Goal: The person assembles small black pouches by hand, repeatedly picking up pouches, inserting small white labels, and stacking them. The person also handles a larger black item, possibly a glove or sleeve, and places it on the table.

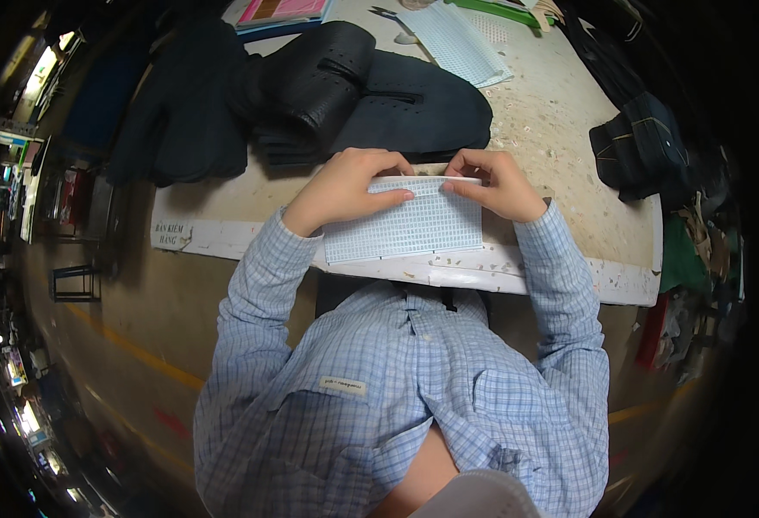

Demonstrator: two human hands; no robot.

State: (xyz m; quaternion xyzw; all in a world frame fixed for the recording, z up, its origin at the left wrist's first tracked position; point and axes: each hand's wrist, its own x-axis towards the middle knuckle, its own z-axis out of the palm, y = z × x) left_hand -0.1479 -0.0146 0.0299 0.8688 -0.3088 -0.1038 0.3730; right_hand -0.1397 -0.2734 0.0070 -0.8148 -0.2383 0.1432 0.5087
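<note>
At the table's near edge lies a white sheet of printed labels (405, 226) in tight rows, its far edge lifted or folded. My left hand (358, 186) pinches that far edge between thumb and fingers, left of its middle. My right hand (496, 186) pinches the same edge farther right, a short gap from the left. Just beyond my hands rests a stack of flat black leather pieces (431, 99) with slits and small holes. A curled black leather piece (319, 82) lies on top of the stack's left part.
Dark fabric pieces (185, 104) hang over the table's left side. Another label sheet (457, 43) and snips (384, 13) lie at the back, near a green object (509, 10). Tied dark bundles (643, 142) sit at the right edge. A small stool (75, 283) stands on the floor at left.
</note>
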